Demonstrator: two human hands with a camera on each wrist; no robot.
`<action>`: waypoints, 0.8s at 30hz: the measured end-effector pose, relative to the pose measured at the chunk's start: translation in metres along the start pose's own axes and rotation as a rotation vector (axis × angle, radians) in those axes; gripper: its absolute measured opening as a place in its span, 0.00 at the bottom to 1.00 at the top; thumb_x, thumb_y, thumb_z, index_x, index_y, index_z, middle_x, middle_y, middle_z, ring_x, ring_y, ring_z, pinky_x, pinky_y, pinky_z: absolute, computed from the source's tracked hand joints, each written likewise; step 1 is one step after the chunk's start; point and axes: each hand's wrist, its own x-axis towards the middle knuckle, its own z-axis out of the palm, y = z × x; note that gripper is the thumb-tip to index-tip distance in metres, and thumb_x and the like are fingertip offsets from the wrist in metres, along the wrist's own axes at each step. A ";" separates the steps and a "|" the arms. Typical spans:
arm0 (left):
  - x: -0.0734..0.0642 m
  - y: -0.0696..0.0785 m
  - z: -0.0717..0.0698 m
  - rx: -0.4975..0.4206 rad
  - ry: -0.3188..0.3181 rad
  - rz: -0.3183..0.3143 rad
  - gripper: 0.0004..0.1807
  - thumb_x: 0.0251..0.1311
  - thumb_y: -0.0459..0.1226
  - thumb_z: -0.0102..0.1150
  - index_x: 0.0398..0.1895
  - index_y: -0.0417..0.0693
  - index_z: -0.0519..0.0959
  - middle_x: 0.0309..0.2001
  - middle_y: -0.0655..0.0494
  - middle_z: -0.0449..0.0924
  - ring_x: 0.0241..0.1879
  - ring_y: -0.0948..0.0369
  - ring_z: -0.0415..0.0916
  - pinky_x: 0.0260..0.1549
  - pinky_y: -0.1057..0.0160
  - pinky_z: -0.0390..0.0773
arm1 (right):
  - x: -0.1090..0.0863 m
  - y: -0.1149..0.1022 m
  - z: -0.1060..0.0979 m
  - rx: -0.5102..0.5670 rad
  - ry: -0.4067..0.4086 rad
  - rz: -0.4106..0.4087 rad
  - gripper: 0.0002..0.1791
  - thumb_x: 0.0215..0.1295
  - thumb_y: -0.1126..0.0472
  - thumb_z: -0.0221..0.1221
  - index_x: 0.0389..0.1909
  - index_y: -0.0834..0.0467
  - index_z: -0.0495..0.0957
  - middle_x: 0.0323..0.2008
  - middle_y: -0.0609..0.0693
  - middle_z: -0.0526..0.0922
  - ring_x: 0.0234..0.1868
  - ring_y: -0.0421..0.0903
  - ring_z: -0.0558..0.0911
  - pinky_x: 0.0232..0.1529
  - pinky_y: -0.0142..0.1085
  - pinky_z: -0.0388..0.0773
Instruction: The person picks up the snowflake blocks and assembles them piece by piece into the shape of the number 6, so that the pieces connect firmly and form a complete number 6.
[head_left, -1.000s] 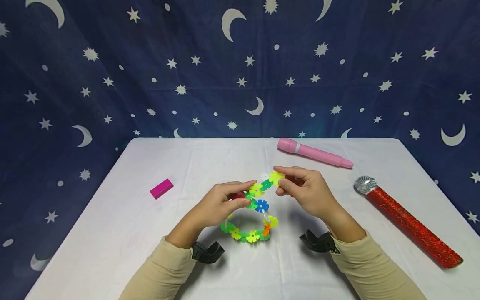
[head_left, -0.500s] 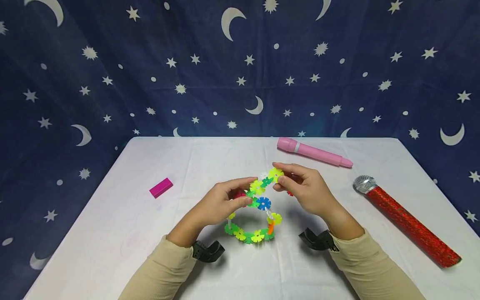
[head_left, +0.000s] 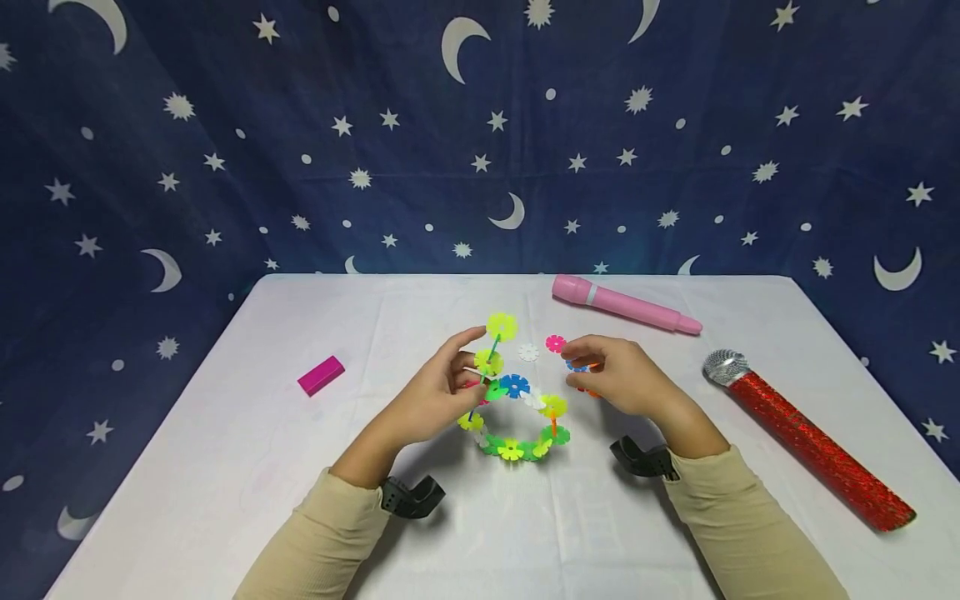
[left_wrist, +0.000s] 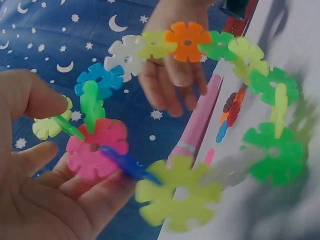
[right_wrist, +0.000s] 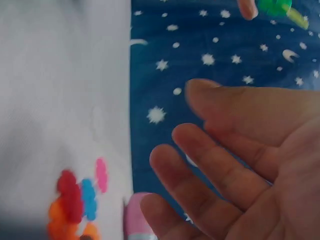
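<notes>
My left hand [head_left: 431, 400] holds a looped chain of interlocking flower-shaped plastic discs [head_left: 511, 450], mostly green and yellow, above the table. A short branch topped by a yellow disc [head_left: 502, 327] stands up beside its fingers. In the left wrist view, a pink disc [left_wrist: 97, 148] lies against the fingers and an orange disc [left_wrist: 187, 42] sits on the loop's far side. To the right, my right hand [head_left: 626, 379] hovers with relaxed fingers and nothing in them, as the right wrist view confirms. Loose discs [right_wrist: 70, 197] in red, orange, blue and pink lie near it, partly hidden by it in the head view.
A loose white disc [head_left: 528, 352] and a pink disc [head_left: 556, 343] lie beyond the loop. Farther back is a pink marker-shaped stick [head_left: 630, 306]. At right lies a red glittery toy microphone [head_left: 817, 450]; at left, a magenta block [head_left: 321, 376]. A starry cloth [head_left: 420, 150] hangs behind.
My right hand has let go of the yellow disc at the chain's end and moved right, over the loose discs. The chain has turned in my left hand, its end branch now pointing up.
</notes>
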 end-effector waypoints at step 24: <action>0.000 0.002 0.005 0.223 0.104 -0.010 0.10 0.63 0.37 0.67 0.41 0.44 0.77 0.33 0.55 0.80 0.24 0.61 0.70 0.24 0.65 0.70 | 0.010 0.036 0.008 -0.235 -0.050 0.102 0.18 0.60 0.67 0.67 0.51 0.65 0.81 0.41 0.55 0.84 0.44 0.53 0.81 0.51 0.50 0.77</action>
